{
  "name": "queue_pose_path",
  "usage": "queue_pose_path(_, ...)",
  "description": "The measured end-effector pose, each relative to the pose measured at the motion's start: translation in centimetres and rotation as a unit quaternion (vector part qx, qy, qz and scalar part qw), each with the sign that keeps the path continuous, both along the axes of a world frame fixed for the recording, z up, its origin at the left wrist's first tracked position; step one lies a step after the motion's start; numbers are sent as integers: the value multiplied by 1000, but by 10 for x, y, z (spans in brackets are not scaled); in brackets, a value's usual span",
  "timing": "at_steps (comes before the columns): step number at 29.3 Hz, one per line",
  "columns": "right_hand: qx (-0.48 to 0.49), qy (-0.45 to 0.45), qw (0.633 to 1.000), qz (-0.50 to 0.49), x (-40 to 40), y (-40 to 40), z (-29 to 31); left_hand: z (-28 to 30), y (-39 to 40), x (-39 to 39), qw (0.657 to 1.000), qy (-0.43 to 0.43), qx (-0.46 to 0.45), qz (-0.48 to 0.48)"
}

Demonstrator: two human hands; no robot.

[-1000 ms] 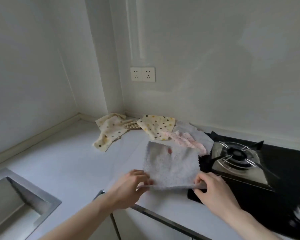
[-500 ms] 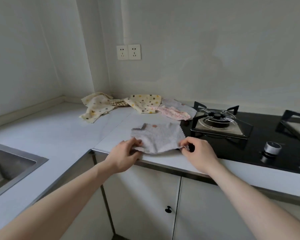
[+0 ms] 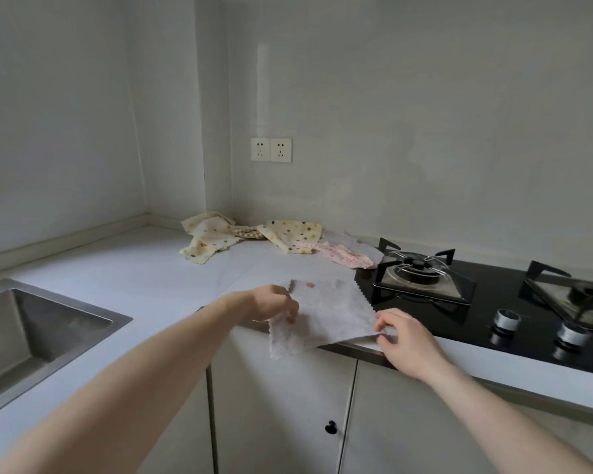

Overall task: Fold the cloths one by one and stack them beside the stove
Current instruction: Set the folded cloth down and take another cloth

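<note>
At center frame, your left hand (image 3: 274, 302) and right hand (image 3: 403, 336) each pinch the grey cloth (image 3: 329, 313) over the table (image 3: 117, 271) edge.

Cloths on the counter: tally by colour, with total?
Grey: 2, the grey cloth both hands hold and the grey cloth at the back
Cream dotted: 2
Pink: 1
Tan checked scrap: 1, mostly hidden
Total: 6
</note>
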State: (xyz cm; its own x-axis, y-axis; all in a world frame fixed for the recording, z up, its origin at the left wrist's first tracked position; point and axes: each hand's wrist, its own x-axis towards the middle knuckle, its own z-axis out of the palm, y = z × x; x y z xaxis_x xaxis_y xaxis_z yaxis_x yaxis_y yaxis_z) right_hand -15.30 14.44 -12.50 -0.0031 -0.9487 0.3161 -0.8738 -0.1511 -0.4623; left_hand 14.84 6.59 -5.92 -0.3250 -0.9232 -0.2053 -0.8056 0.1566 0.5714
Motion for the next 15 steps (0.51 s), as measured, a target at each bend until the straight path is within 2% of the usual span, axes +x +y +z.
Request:
queue_pose_path(2, -36, -23, 999, 8, 1, -2, -11, 0, 0, -10, 999, -32, -10, 11)
queue_pose_path(5, -39, -35, 999, -8, 1, -7, -12, -7, -9, -19, 994, -99, -46, 23)
queue_pose_path(10, -43, -46, 998, 0, -5, -14, -18, -16, -44, -10, 984, -128, -89, 85)
queue_pose_path(15, -51, -74, 996, 13, -10, -18, -22, -8, -32, -6, 971, -153, -175, 48)
